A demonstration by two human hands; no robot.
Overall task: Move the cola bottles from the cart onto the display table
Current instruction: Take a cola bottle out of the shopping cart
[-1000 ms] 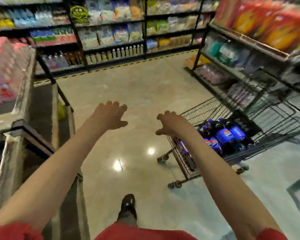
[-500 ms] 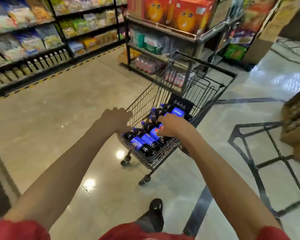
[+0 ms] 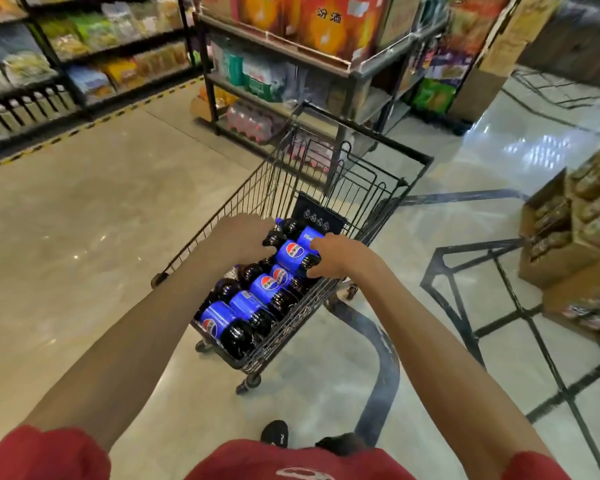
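Both hands have now reached into the cart (image 3: 243, 192) at 12 o'clock. The right hand (image 3: 333, 259) curls round one bottle (image 3: 291, 252); I cannot tell the left hand (image 3: 243, 237) grip. All cola bottles (image 3: 267, 285) lie in the cart, so lifting can start.

Bright overhead light glares off the floor (image 3: 530, 147); edges blurred, distorted.

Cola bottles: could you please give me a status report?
Left hand among cola bottles, grip hidden. Right hand round one bottle. All in cart. Nothing blocking.
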